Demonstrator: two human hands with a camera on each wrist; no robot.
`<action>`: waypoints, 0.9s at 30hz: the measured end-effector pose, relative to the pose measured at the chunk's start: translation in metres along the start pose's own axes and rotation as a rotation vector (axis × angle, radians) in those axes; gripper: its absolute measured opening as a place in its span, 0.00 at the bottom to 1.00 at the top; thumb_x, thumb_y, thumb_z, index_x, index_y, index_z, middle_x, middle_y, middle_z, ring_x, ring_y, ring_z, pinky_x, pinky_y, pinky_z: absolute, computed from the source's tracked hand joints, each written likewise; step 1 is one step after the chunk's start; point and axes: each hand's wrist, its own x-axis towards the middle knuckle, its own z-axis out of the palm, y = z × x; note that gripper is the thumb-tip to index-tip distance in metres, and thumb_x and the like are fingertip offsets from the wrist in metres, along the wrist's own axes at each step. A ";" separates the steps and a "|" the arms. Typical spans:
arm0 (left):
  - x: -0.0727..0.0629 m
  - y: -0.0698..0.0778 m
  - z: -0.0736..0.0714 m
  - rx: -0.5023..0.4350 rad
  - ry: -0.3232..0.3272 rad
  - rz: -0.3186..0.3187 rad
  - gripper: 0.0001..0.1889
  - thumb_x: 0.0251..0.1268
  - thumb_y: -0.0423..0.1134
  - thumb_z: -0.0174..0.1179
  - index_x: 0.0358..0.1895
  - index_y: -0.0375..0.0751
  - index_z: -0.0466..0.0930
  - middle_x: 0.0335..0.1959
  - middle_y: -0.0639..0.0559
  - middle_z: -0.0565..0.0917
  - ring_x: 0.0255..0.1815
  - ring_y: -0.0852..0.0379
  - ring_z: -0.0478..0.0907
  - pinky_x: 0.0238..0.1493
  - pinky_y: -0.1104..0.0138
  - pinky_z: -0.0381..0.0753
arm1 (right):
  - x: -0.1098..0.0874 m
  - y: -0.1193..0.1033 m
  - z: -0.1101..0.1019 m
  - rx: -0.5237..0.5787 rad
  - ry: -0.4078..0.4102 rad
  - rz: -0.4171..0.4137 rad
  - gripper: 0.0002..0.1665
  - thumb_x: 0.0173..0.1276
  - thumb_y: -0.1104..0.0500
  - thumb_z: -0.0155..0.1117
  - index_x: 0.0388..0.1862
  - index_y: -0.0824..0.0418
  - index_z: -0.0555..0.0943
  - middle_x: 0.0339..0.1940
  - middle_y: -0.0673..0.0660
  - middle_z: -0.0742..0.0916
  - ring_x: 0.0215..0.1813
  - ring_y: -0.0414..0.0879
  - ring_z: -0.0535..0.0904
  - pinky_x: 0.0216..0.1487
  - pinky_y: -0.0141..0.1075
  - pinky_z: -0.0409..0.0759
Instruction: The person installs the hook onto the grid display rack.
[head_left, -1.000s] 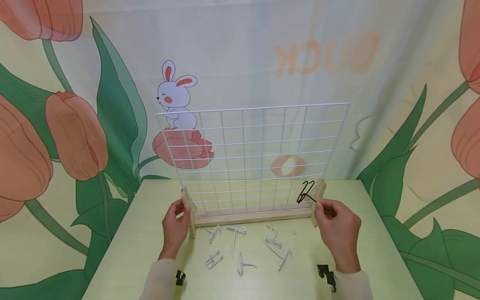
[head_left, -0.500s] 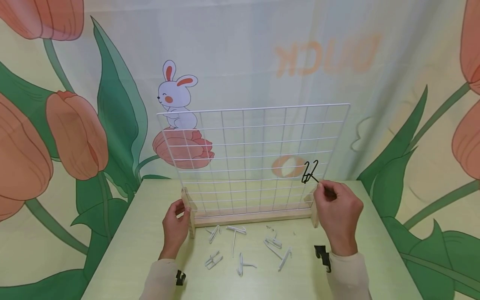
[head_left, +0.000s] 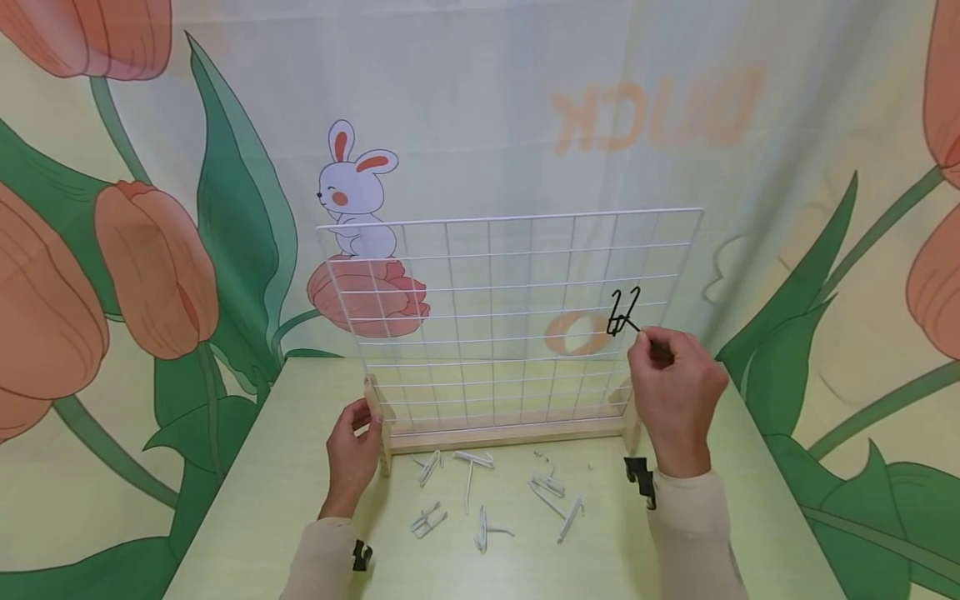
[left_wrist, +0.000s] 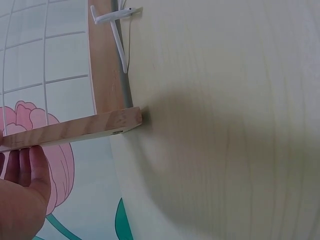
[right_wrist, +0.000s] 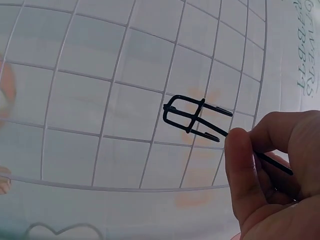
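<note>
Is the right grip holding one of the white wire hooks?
No, the right grip pinches a black two-pronged wire hook by its stem.

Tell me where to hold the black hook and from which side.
Pinch the straight stem of the black hook, probably best from the person's right, as the right hand does. In the head view the stem slants down and right, away from the two upturned bent tips, so that hold should leave the tips free and the hand clear of the grid.
</note>
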 end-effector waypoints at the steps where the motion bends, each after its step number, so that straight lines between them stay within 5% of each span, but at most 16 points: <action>1: 0.000 0.000 0.000 0.003 0.001 0.001 0.19 0.80 0.40 0.61 0.68 0.44 0.76 0.61 0.44 0.84 0.63 0.48 0.82 0.59 0.63 0.85 | 0.002 0.000 0.000 -0.004 -0.001 0.003 0.10 0.72 0.63 0.65 0.39 0.68 0.91 0.33 0.65 0.91 0.31 0.58 0.88 0.40 0.15 0.66; 8: 0.000 0.002 0.001 0.009 0.006 0.002 0.19 0.80 0.40 0.61 0.68 0.43 0.76 0.61 0.44 0.84 0.63 0.48 0.82 0.60 0.57 0.86 | 0.012 0.000 0.005 -0.018 0.012 0.012 0.11 0.72 0.64 0.64 0.39 0.69 0.91 0.34 0.65 0.91 0.32 0.58 0.88 0.38 0.28 0.73; 15: 0.000 0.001 0.001 0.011 0.012 -0.006 0.19 0.80 0.40 0.61 0.68 0.43 0.76 0.61 0.45 0.84 0.63 0.49 0.82 0.53 0.77 0.82 | 0.021 -0.006 0.014 -0.009 0.017 -0.023 0.11 0.72 0.65 0.62 0.37 0.71 0.90 0.33 0.67 0.90 0.34 0.59 0.87 0.38 0.52 0.84; 27: -0.001 0.001 0.001 -0.003 0.010 0.028 0.18 0.79 0.39 0.61 0.67 0.42 0.77 0.60 0.43 0.84 0.62 0.48 0.82 0.52 0.76 0.82 | 0.024 -0.007 0.021 -0.041 0.015 -0.002 0.13 0.72 0.64 0.63 0.38 0.72 0.89 0.33 0.68 0.90 0.35 0.61 0.87 0.39 0.56 0.85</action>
